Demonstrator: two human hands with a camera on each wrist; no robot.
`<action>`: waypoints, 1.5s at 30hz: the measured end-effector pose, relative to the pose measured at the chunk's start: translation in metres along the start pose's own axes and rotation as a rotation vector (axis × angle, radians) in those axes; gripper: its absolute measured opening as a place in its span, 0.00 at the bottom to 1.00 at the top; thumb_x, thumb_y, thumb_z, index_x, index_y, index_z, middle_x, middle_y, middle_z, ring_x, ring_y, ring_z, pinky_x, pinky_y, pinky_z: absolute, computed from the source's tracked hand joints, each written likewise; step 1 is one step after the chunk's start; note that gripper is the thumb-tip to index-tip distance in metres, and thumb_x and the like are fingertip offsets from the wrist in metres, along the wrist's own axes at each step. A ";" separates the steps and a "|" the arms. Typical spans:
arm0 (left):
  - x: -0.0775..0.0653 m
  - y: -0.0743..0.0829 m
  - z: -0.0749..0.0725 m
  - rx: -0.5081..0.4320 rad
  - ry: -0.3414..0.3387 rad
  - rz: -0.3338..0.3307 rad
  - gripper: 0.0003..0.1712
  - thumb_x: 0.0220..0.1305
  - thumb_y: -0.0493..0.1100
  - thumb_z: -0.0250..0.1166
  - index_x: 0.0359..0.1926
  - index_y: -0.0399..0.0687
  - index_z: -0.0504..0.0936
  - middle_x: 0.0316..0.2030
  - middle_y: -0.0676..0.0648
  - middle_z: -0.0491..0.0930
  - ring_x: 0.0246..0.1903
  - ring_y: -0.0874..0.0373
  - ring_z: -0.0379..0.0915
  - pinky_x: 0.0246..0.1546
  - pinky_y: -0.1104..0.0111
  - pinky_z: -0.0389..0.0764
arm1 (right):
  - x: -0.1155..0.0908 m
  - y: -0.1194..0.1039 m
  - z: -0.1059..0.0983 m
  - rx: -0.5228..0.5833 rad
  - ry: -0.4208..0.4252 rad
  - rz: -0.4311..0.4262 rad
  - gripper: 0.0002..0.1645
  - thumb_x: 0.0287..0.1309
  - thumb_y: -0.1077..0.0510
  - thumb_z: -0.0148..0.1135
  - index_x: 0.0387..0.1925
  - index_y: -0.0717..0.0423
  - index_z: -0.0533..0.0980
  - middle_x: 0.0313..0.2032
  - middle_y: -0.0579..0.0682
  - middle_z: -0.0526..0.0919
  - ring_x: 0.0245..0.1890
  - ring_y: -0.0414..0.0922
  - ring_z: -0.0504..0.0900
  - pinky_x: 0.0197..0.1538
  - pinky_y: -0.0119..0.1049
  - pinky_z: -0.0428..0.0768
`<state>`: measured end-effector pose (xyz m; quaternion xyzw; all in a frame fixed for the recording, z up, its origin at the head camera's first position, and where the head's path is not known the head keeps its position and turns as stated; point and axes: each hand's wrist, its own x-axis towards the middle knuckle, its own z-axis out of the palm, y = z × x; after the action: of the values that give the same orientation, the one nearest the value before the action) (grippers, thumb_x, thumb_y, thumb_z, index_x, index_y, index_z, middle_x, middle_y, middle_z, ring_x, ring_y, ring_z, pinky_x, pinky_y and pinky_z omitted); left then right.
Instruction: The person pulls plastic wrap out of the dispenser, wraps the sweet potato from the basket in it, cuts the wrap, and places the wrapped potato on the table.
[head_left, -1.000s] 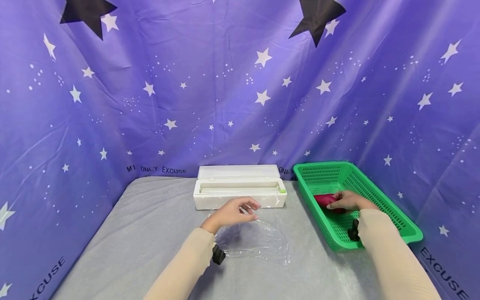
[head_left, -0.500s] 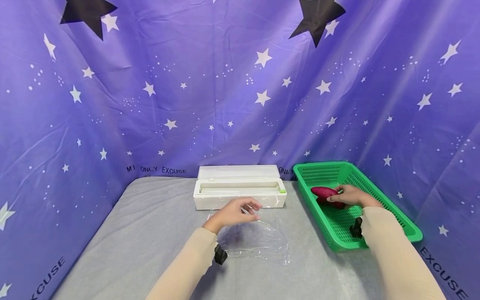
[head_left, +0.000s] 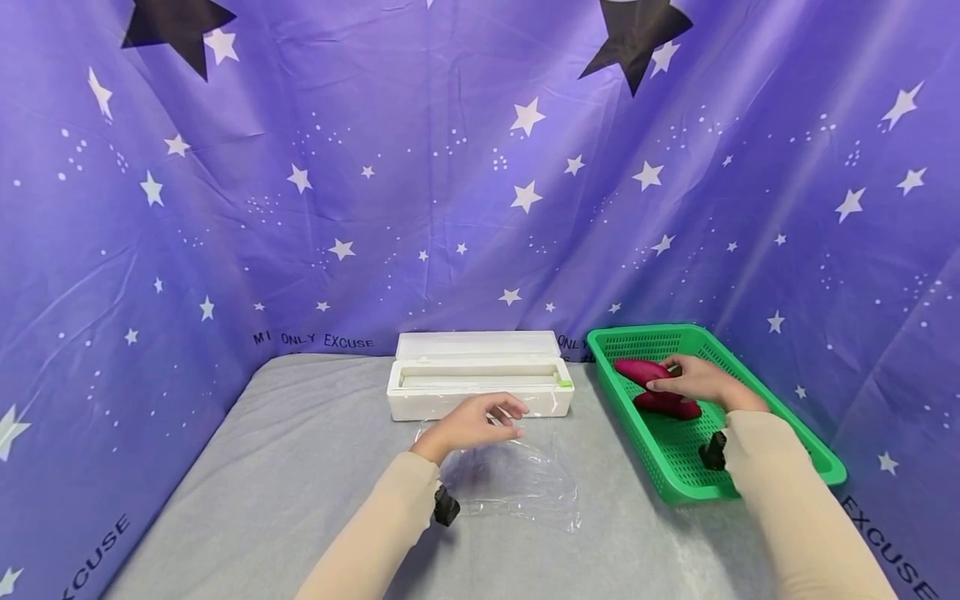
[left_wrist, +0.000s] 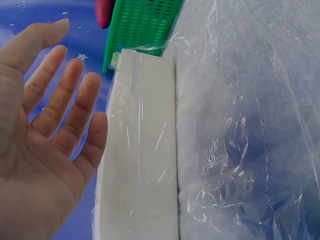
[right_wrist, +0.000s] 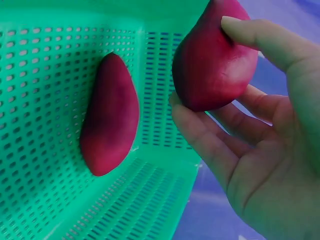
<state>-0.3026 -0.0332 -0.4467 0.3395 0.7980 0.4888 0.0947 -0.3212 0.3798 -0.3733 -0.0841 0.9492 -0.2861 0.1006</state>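
Note:
My right hand (head_left: pixel 701 382) grips a dark red sweet potato (right_wrist: pixel 217 60) between thumb and fingers, raised above the floor of the green basket (head_left: pixel 652 467). A second sweet potato (right_wrist: pixel 111 117) lies in the basket just below it. My left hand (head_left: pixel 476 423) hovers with loosely bent fingers, holding nothing, in front of the white cling film box (head_left: pixel 480 406). Below that hand a clear sheet of plastic film (head_left: pixel 517 487) spreads over the grey cloth. In the left wrist view the palm (left_wrist: pixel 40 165) faces the camera beside the box, whose front is covered by film.
The box's lid (head_left: pixel 477 343) stands raised at the back, with a film roll (head_left: pixel 480 380) inside and a green tab (head_left: pixel 565 382) at its right end. A purple star-printed curtain (head_left: pixel 450 208) hangs behind and on both sides of the grey tabletop (head_left: pixel 285 450).
My right hand has lifted one sweet potato up and slightly back, uncovering the second in the basket. The left hand has shifted very slightly right.

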 end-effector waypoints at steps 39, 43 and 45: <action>0.028 0.007 0.026 -0.039 0.057 -0.001 0.32 0.64 0.46 0.71 0.67 0.50 0.73 0.56 0.49 0.77 0.50 0.56 0.78 0.49 0.67 0.79 | -0.004 -0.074 0.045 -0.052 0.017 -0.231 0.29 0.58 0.43 0.71 0.53 0.55 0.77 0.44 0.51 0.82 0.39 0.46 0.78 0.40 0.42 0.75; 0.029 0.009 0.028 -0.062 0.099 0.000 0.37 0.62 0.45 0.72 0.70 0.49 0.68 0.58 0.46 0.74 0.52 0.51 0.77 0.49 0.66 0.79 | -0.004 -0.079 0.054 -0.037 -0.006 -0.262 0.29 0.57 0.44 0.72 0.53 0.57 0.77 0.43 0.50 0.83 0.39 0.47 0.78 0.40 0.42 0.77; 0.030 0.010 0.029 -0.069 0.115 0.011 0.38 0.62 0.44 0.72 0.70 0.50 0.67 0.59 0.45 0.73 0.54 0.49 0.77 0.49 0.66 0.79 | -0.004 -0.081 0.059 -0.041 -0.014 -0.277 0.31 0.57 0.44 0.73 0.54 0.58 0.77 0.43 0.50 0.83 0.39 0.47 0.79 0.40 0.41 0.77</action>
<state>-0.3064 0.0097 -0.4473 0.3118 0.7830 0.5351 0.0576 -0.2949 0.2826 -0.3756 -0.2182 0.9334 -0.2771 0.0651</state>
